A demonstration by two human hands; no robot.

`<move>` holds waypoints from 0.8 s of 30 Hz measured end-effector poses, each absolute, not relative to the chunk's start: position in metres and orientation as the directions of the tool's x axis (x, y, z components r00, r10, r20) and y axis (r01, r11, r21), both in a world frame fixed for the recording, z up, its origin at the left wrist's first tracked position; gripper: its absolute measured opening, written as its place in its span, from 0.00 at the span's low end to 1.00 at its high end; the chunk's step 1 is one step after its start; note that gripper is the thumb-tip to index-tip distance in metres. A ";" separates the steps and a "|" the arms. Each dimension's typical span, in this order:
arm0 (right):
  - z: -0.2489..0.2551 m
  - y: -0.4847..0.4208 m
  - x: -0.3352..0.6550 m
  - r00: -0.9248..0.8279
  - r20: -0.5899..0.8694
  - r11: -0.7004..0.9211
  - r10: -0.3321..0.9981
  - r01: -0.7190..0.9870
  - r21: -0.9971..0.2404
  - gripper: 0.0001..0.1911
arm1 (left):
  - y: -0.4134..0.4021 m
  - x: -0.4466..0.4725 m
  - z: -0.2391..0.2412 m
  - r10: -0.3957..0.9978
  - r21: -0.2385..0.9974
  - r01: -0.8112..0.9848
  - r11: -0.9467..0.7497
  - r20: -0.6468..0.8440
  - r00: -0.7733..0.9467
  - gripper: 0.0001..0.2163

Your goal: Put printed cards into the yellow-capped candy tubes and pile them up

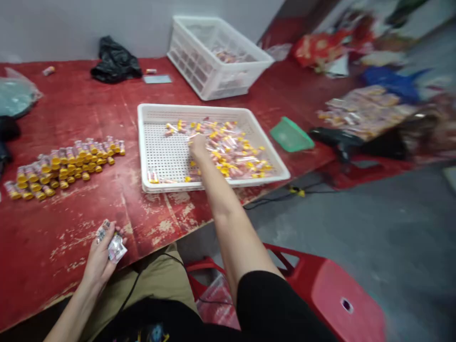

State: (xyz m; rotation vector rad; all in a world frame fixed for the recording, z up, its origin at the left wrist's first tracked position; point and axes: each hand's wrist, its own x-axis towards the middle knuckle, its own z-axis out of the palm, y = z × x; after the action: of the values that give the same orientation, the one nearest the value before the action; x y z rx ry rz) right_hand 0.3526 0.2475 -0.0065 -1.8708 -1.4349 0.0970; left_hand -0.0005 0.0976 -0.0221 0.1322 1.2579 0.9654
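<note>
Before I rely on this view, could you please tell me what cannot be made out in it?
In the head view:
Right hand: fingers mostly hidden by the hand, so grip is unclear.
Packets in the left hand: print too small to read.
White crate: its walls partly hide its contents.
Plastic bag: cut off by the left edge.
Items at far right: blurred.

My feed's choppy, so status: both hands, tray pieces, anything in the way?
Left hand holding shiny packets. Right hand among yellow-ended pieces in white tray, grip unclear. Right forearm crosses its near rim.
</note>
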 end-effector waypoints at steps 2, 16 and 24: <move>-0.003 0.231 0.343 0.411 0.330 -0.122 0.850 0.762 -0.636 0.16 | 0.098 0.007 -0.024 0.681 0.584 -0.516 0.627 -0.733 -0.001 0.04; -0.034 0.002 0.175 0.294 -0.103 -0.075 0.950 -0.103 -0.992 0.14 | 0.037 0.062 -0.010 0.804 0.614 -0.555 0.561 -0.565 0.186 0.23; -0.039 -0.013 0.160 0.483 -0.119 0.032 0.867 -0.292 -0.956 0.14 | 0.016 0.055 -0.013 0.824 0.719 -0.483 0.500 -0.566 0.009 0.25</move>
State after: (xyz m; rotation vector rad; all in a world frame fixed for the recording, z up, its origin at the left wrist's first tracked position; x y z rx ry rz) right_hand 0.1600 -0.0130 -0.0391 -1.2268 -0.5966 0.9795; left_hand 0.0552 0.0159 -0.0134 0.3657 1.1662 1.0566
